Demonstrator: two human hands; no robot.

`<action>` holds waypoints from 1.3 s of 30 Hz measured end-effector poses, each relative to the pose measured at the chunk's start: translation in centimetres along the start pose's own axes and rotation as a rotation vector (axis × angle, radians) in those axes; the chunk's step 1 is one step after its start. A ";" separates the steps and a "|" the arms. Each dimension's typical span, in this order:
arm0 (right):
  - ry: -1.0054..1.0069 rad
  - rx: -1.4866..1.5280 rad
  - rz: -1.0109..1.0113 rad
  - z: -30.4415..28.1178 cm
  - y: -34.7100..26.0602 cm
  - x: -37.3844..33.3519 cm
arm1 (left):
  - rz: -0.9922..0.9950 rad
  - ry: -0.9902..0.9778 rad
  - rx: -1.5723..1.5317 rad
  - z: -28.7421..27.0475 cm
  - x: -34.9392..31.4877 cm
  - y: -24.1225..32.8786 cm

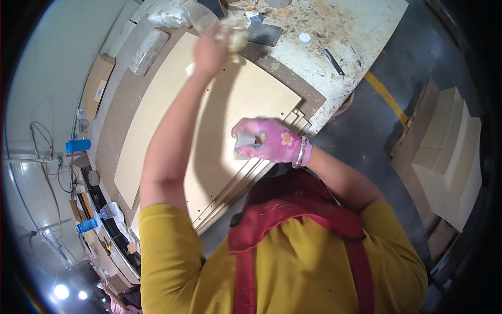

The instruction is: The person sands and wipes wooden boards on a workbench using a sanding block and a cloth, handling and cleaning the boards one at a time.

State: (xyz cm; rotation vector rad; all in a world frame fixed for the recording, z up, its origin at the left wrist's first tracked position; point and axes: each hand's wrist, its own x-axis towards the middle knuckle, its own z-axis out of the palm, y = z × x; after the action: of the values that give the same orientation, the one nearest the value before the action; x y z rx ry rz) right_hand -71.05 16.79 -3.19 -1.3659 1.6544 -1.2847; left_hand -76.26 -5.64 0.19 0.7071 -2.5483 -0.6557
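My bare left hand [210, 55] reaches over the far edge of a stack of pale wooden panels [251, 86]. Its fingers close on a crumpled cream cloth [238, 37], somewhat blurred there. My right hand [272, 140], in a pink flowered glove, grips a small pale grey block [246, 142] against the top panel's face near its right side. The fingers curl round the block, and part of it is hidden by the glove. Small dark holes run along the panel's edges.
Beyond the panels, a stained white table [334, 31] holds a dark flat pad [264, 34], a small jar [253, 14], a round white lid [305, 37] and a black-handled knife [333, 62]. Plastic-wrapped bundles [149, 52] lie at the far left. Stacked boards [444, 149] stand at right.
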 end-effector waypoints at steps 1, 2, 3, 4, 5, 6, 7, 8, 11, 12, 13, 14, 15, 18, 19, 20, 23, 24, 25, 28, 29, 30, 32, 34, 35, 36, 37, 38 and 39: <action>0.070 0.161 0.001 -0.3 0.5 -0.2 | 0.072 0.117 -0.118 -1.8 -0.6 -0.8; 0.139 0.323 0.000 -0.6 1.1 -0.5 | 0.003 0.108 -0.256 -3.6 -1.6 -1.6; 0.233 0.239 -0.024 -1.5 1.0 -1.5 | 0.022 0.120 -0.260 -5.6 -3.2 -3.0; 0.403 0.463 0.055 -1.6 1.3 -2.7 | -0.045 0.106 -0.179 -7.4 -5.2 -4.6; 0.518 0.509 0.096 -2.5 0.9 -3.7 | -0.162 0.047 -0.110 -8.6 -7.4 -7.1; 0.670 0.380 0.031 -3.0 2.9 -4.7 | -0.139 0.005 -0.011 -9.7 -9.9 -8.5; 0.778 0.265 -0.043 -3.9 3.6 -5.4 | -0.115 -0.036 0.085 -10.3 -12.4 -10.2; 0.827 0.328 0.040 -4.5 4.2 -5.8 | -0.075 -0.039 0.215 -10.1 -14.9 -12.5; 0.931 0.290 0.026 -5.0 4.7 -5.2 | -0.001 -0.006 0.348 -8.6 -17.3 -12.2; 0.907 0.076 0.026 -5.2 4.2 -4.7 | 0.034 0.054 0.395 -8.6 -17.4 -11.9; 0.877 -0.137 0.024 -5.2 3.8 -4.4 | 0.101 0.099 0.373 -8.7 -17.4 -11.7; 0.869 -0.145 0.026 -4.7 3.7 -4.3 | 0.093 0.100 0.365 -8.7 -17.5 -11.7; 0.844 -0.252 -0.017 -4.3 3.7 -4.4 | 0.086 0.091 0.371 -8.8 -17.4 -11.6; 0.632 -0.479 -0.011 -1.0 3.2 -4.9 | 0.085 0.099 0.379 -8.6 -17.5 -12.0; 0.556 -0.434 -0.034 0.1 2.3 -5.3 | 0.086 0.103 0.384 -8.6 -17.5 -12.1; 0.482 -0.388 -0.056 0.6 1.7 -5.5 | 0.089 0.106 0.388 -8.6 -17.6 -12.1; 0.559 -0.430 -0.053 -1.6 1.0 -4.9 | 0.071 0.107 0.365 -8.6 -17.9 -12.8; 0.660 -0.453 -0.015 -2.7 0.8 -4.5 | 0.073 0.106 0.364 -8.6 -18.0 -12.9; 0.692 -0.374 0.113 -3.8 0.3 -4.0 | 0.071 0.110 0.342 -8.6 -18.0 -12.8; 0.781 -0.297 0.150 -3.7 1.8 -3.6 | 0.088 0.114 0.317 -8.4 -17.7 -12.3; 0.726 -0.483 0.060 -2.7 1.9 -3.8 | 0.091 0.118 0.328 -8.3 -17.5 -12.3; 0.660 -0.663 -0.021 -1.2 1.7 -4.2 | 0.092 0.113 0.317 -8.3 -17.7 -12.4; 0.575 -0.611 0.092 1.9 -0.4 -4.5 | 0.107 0.127 0.291 -8.4 -17.6 -12.5; 0.518 -0.422 -0.024 3.5 -0.4 -4.4 | 0.118 0.137 0.303 -8.6 -17.6 -13.0; 0.474 -0.521 0.041 2.7 -0.8 -4.5 | 0.124 0.142 0.296 -8.6 -17.7 -13.1; 0.421 -0.614 0.109 1.6 -1.9 -3.8 | 0.122 0.142 0.291 -8.5 -17.9 -13.6; 0.672 -0.028 0.238 0.7 -1.1 -3.8 | 0.122 0.141 0.289 -8.4 -17.8 -13.6; 0.770 -0.376 0.216 -1.3 -0.6 -3.6 | 0.129 0.136 0.275 -8.4 -17.6 -13.2; 0.824 -0.538 0.152 -3.3 -0.4 -3.3 | 0.135 0.131 0.266 -8.5 -17.5 -12.9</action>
State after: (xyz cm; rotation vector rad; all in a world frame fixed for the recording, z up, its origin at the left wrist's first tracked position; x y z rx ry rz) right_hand -72.95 20.92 -2.08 -0.9809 2.7621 -1.4744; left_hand -53.53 -8.32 -4.41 0.6323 -2.5583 -0.2210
